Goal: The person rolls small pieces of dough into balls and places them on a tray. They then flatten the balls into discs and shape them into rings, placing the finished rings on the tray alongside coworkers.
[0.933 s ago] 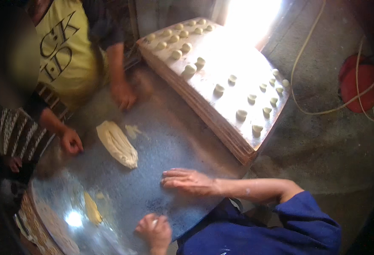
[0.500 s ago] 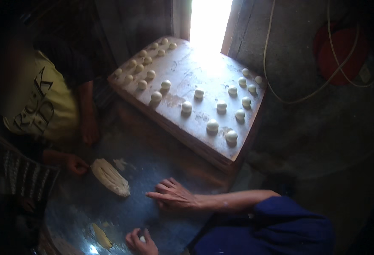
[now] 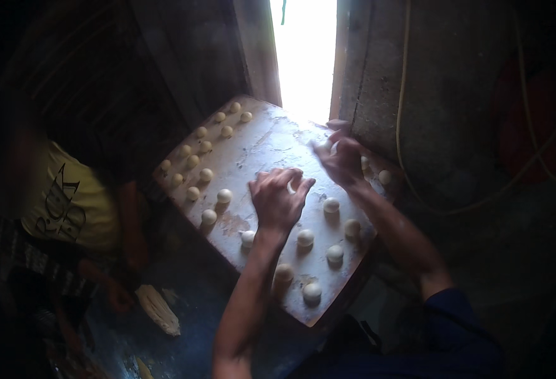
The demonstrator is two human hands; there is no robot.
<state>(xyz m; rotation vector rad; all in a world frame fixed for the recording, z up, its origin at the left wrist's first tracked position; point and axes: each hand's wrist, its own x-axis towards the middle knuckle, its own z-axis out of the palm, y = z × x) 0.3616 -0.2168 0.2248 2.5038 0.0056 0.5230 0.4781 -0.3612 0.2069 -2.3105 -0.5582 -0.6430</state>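
Observation:
Over the middle of the pale board, my left hand [image 3: 279,201] is curled, with a whitish dough ball [image 3: 292,187] showing between thumb and fingers. Beyond it to the right, near the board's far right edge, my right hand [image 3: 342,156] is bent and smeared by motion. A pale patch shows among its fingers, but I cannot make out whether it is dough or the bright board. Round dough balls sit spaced out on the board, such as one [image 3: 224,196] left of my left hand and another [image 3: 331,205] between my forearms. My hands and arms hide part of the board.
The thick board [image 3: 259,142] stands above a dark, shiny table [image 3: 196,354]. A long dough piece [image 3: 158,309] lies on that table beside a co-worker's hand [image 3: 120,297]. The co-worker wears a yellow shirt [image 3: 79,202]. A pale hose [image 3: 399,107] hangs along the wall at right.
Both my hands have moved from the lower table up over the board, the left one carrying a small white ball. The view has shifted, so the board sits lower in it.

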